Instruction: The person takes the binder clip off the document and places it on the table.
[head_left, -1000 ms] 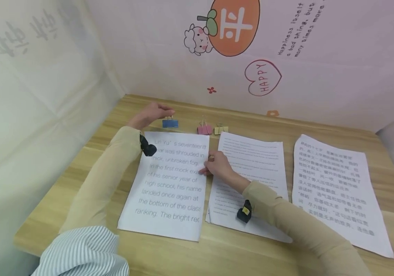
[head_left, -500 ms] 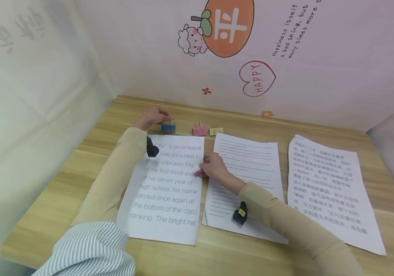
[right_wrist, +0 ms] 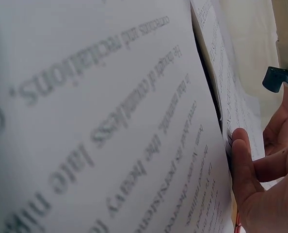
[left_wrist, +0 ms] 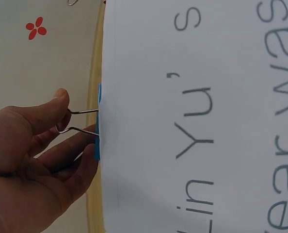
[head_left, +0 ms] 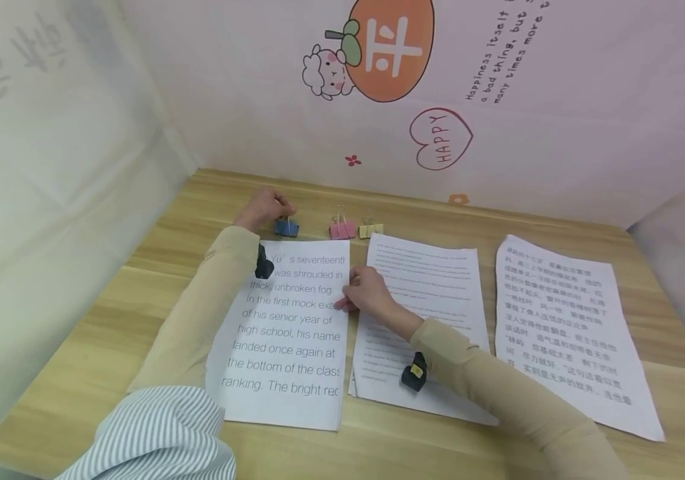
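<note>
In the head view, my left hand (head_left: pixel 266 207) pinches the wire handles of a blue binder clip (head_left: pixel 287 229) at the top edge of the left stack of paper (head_left: pixel 282 333). Up close in the left wrist view, the thumb is at the bent handles and other fingers lie behind the blue clip (left_wrist: pixel 97 150); its mouth is hidden by the paper edge, so I cannot tell whether it bites the sheets. My right hand (head_left: pixel 371 293) holds the right edge of that same stack, its wrist passing over the middle stack of paper (head_left: pixel 426 287).
A pink binder clip (head_left: pixel 342 231) and a yellow binder clip (head_left: pixel 371 231) stand behind the stacks on the wooden table (head_left: pixel 282 450). Farther right lies another stack of paper (head_left: pixel 558 327) with Chinese print. A printed cloth wall (head_left: pixel 246 100) closes off the back.
The left hand has brought the blue clip slightly down toward the left stack's top edge. The right hand stays at that stack's side. The head view has shifted a little.
</note>
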Tool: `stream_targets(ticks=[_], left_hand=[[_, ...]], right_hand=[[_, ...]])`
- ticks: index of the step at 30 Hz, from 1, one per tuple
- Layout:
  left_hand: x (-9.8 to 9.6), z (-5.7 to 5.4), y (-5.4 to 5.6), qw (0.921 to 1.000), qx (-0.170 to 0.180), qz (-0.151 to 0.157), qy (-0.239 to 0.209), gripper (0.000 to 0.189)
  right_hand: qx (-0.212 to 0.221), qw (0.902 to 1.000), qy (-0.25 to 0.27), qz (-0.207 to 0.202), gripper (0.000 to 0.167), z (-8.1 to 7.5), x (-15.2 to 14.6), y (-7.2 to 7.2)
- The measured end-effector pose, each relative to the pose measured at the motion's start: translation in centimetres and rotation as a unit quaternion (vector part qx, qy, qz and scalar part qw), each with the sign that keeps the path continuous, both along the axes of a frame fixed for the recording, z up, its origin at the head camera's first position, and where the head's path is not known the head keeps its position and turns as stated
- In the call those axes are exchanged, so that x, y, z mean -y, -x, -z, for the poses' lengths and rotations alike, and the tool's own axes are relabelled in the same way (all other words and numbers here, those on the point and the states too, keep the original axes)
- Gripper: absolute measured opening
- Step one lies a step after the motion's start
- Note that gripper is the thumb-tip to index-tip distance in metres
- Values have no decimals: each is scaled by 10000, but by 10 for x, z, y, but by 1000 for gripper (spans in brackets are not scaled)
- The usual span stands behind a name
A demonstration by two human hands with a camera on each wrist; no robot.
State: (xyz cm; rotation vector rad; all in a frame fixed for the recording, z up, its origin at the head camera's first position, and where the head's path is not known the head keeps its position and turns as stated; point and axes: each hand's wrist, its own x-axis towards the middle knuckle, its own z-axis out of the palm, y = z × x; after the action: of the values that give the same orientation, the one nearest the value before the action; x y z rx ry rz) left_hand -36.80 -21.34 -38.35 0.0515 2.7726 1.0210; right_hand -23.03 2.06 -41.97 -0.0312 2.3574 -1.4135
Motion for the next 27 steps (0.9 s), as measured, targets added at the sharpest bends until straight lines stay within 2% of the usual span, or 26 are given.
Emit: stream_targets(ticks=[8,13,16,19,22,27], left_hand=[[-2,7,1,9996,-243,-68,138,23],[-1,6,-3,9998,-170,-57,16,23],[0,3,-6,9998,-167,-72,-23,24],[2,1,-8,9997,-178,-135,-25,26],[4,-1,-9,9995,-121,-273,-121,29],[3,-3,-12,9981,-204,-448,-383,31]], right_hand=[[-44,9995,-302,67,28,0,-1,7],[-97,9993,-327,141,28,1,-1,13],[-344,9976,-606,64,31,0,1,17],[-598,9910,-1191,-131,35,-4,5,21],[-699,9799,-1835,-363,42,-7,8,23],[-901,9657,-2347,-656,46,-8,9,26]])
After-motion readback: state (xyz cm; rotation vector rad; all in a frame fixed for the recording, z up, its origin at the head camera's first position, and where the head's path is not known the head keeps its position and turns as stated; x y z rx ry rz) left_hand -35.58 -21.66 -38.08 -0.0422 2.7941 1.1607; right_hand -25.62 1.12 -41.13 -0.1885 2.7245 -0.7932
